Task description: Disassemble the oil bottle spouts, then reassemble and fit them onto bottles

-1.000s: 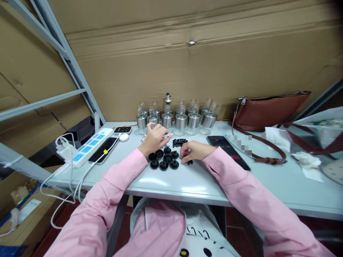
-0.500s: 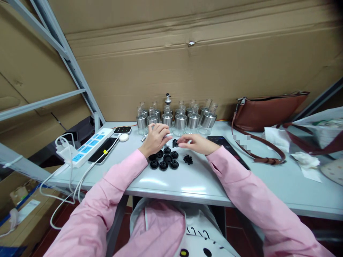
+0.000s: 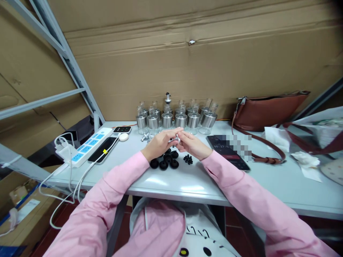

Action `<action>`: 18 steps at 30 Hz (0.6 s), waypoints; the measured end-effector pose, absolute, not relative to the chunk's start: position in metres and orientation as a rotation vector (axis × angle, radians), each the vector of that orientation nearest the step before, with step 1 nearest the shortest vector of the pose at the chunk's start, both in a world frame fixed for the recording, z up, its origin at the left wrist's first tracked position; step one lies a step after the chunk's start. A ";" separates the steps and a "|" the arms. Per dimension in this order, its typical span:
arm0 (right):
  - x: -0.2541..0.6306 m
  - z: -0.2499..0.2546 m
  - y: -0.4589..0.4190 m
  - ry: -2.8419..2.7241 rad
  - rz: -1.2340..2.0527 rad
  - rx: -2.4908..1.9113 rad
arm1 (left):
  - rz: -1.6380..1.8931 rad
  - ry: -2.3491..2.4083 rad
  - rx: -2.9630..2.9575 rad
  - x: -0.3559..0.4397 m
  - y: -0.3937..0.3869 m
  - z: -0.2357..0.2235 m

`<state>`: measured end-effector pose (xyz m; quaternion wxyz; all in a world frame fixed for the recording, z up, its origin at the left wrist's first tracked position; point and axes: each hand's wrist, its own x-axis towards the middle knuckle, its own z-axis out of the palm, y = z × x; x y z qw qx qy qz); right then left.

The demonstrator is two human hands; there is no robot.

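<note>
Hands (image 3: 177, 140) pinch small metal part (image 3: 175, 139) between them, above black caps (image 3: 166, 160).

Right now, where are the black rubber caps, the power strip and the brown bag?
black rubber caps (image 3: 166, 162), head view, middle of the cluster.
power strip (image 3: 89, 144), head view, blue socket row.
brown bag (image 3: 268, 110), head view, front panel.

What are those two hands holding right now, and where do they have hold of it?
The left hand and right hand meet on a small silvery part, pinched at its ends by the fingertips. Exactly what it is cannot be told; it is too small.
</note>
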<state>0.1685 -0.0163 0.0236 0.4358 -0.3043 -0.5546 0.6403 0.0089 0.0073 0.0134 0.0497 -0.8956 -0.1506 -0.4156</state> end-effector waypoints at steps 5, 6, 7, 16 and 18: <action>0.168 0.025 -0.018 -1.362 1.545 -0.767 | -1.294 -0.443 -2.595 0.003 0.011 0.014; 0.167 0.026 -0.019 -1.344 1.546 -0.758 | -1.300 -0.432 -2.572 0.003 0.010 0.015; 0.167 0.027 -0.019 -1.325 1.550 -0.749 | -1.304 -0.436 -2.558 0.002 0.010 0.016; 0.172 0.029 -0.018 -1.127 1.679 -0.696 | -1.134 -0.498 -2.317 0.006 0.006 0.016; 0.168 0.028 -0.019 -1.072 1.711 -0.678 | -1.072 -0.532 -2.261 0.007 0.006 0.015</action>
